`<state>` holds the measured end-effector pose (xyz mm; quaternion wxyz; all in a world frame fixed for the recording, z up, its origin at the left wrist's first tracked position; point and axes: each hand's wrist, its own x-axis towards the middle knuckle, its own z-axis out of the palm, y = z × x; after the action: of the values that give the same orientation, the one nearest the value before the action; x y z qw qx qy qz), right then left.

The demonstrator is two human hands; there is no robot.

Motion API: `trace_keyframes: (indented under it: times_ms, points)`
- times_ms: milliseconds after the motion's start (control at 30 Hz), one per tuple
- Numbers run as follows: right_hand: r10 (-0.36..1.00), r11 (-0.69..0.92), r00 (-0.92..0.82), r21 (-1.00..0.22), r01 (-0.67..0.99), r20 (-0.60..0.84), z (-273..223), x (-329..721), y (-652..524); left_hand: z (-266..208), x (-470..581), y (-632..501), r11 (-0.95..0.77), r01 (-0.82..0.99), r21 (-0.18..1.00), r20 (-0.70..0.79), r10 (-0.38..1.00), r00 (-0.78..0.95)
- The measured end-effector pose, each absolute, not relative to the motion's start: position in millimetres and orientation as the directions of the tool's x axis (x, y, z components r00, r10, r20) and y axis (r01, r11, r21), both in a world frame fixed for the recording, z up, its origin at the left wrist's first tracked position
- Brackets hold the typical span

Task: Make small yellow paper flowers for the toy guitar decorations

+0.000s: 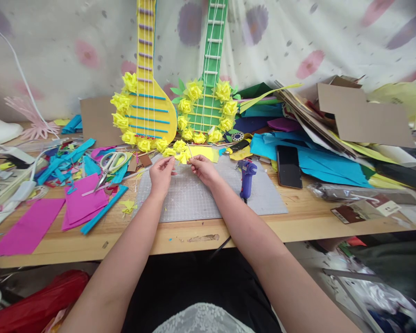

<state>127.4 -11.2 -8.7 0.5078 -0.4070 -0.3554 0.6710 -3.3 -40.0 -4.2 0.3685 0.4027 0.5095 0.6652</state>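
Observation:
Between my two hands, over the grey cutting mat point(180, 203), is a yellow crepe-paper flower point(183, 158). The fingers of my left hand point(161, 175) pinch its left edge. My right hand point(205, 170) is closed at the flower's right side, with a thin pale stick point(190, 150) rising from its fingertips. A yellow paper sheet point(208, 154) lies just behind my right fingers. Beyond stand a yellow paper guitar point(164, 111) and a green one point(208, 99), both with strings and yellow flowers around their bodies. A blue glue gun point(247, 179) rests right of my right hand.
Scissors point(111, 165), magenta paper point(85, 203) and blue scraps point(64, 159) lie to the left. A black phone point(289, 166) sits on blue paper point(333, 162) at the right, before stacked cardboard point(360, 111). The wooden table's front edge point(190, 245) crosses below my forearms.

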Motion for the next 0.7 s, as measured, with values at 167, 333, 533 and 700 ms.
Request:
trace_keyframes:
  times_ms: [167, 333, 533, 700]
  points:
    - [0.974, -0.216, -0.152, -0.893, -0.394, -0.168, -12, 128, -11, 1, -1, -43, -0.18, -0.13, 0.975, 0.11, 0.901, -0.42]
    - [0.975, -0.21, -0.15, -0.899, -0.385, -0.164, -13, 128, -10, 1, -2, -42, -0.153, -0.12, 0.981, 0.088, 0.899, -0.428]
    - [0.98, -0.178, -0.145, -0.924, -0.339, -0.135, -16, 127, -9, -4, -2, -40, -0.141, -0.038, 0.989, 0.109, 0.889, -0.445]
    - [0.981, -0.155, -0.154, -0.947, -0.281, -0.115, -17, 126, -10, -14, -5, -35, -0.168, 0.11, 0.98, 0.2, 0.877, -0.438]
